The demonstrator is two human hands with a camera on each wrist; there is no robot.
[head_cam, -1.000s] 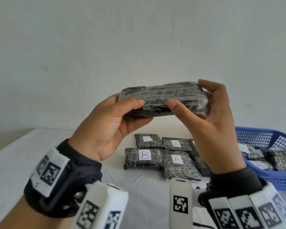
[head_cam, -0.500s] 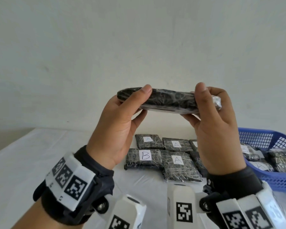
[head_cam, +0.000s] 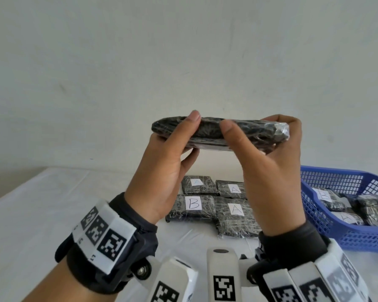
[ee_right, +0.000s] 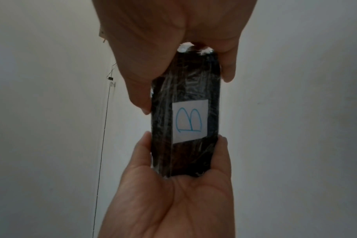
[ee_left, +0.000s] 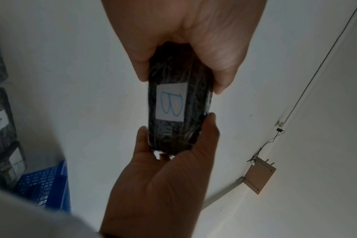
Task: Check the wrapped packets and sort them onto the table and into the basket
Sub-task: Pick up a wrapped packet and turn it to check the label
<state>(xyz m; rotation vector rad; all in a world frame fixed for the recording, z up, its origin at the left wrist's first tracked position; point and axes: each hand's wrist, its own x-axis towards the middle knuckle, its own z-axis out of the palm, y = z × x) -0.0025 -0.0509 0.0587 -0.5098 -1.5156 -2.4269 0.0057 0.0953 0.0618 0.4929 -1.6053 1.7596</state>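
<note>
Both hands hold one black plastic-wrapped packet up in front of the wall, edge-on to the head view. My left hand grips its left end, thumb on top. My right hand grips the right end, thumb near the middle. The wrist views show the packet's underside with a white label marked B in blue. In the left wrist view my left hand is at the bottom; in the right wrist view my right hand is at the bottom.
Several wrapped packets lie on the white table below the hands, one labelled B and others A. A blue mesh basket at the right holds more labelled packets.
The packet has turned from its broad face toward me to edge-on, label side down. Both hands rolled with it, and my right thumb slid toward the middle.
</note>
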